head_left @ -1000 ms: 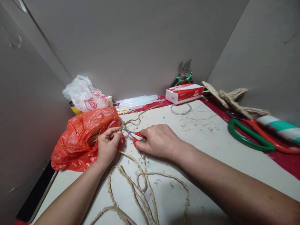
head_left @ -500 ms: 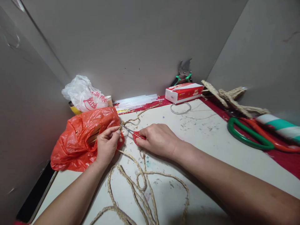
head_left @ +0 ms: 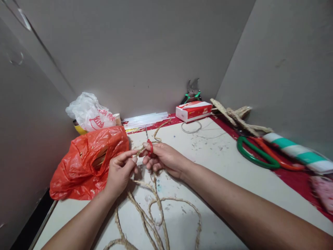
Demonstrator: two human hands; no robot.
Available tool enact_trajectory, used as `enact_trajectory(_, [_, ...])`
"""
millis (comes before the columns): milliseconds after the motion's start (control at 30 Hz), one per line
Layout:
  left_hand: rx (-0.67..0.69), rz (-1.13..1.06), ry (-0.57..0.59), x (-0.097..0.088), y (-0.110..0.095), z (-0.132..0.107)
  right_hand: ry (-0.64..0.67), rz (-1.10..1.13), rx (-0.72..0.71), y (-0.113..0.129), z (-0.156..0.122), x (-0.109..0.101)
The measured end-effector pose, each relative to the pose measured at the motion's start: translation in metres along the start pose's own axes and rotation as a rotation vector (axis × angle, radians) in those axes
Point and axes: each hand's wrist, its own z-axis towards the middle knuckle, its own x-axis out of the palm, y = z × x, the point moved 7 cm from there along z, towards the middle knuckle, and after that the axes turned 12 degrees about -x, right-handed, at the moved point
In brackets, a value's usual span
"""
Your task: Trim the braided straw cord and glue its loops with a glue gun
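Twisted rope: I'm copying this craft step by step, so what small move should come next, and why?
Probably tip the red-handled scissors down toward the rope. The right hand holds them with the blades pointing up, away from the short stretch that the left hand pinches, so nothing can be cut yet.

The rope is straw-tan. The scissors have red handles. One bag is orange-red; the other bag is white with red print. The box is red and white. One hoop is green, the next hoop orange. The roll is striped white and teal. The table is off-white with dark flecks; the cloth is red. The walls are grey.
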Motion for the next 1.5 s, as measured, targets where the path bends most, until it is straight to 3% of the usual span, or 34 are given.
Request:
enact_trajectory(167, [-0.025, 0.041, 0.102, 0.012, 0.002, -0.008, -0.174, 0.196, -0.184, 0.017, 0.005, -0.010])
enact_trajectory(333, [-0.070, -0.005, 0.095, 0.008, 0.008, -0.006, -0.300, 0.081, -0.403, 0.037, 0.005, -0.023])
enact_trajectory(467, [-0.099, 0.013, 0.150, 0.012, 0.009, -0.008, -0.299, -0.088, -0.540, 0.048, 0.000, -0.021])
enact_trajectory(800, [-0.188, -0.179, 0.330, 0.027, 0.003, -0.001, -0.214, -0.155, -0.575, 0.051, -0.001, -0.004])
enact_trajectory(1200, [-0.158, 0.116, 0.330, 0.032, -0.010, -0.009, -0.366, 0.055, -0.650, 0.053, 0.000, -0.023])
enact_trajectory(1400, [0.133, 0.417, 0.229, 0.031, -0.019, -0.020, -0.412, -0.036, -0.711, 0.057, -0.004, -0.022])
enact_trajectory(1500, [0.038, 0.344, 0.294, 0.034, -0.006, -0.023, -0.368, -0.048, -0.672, 0.056, -0.003, -0.017])
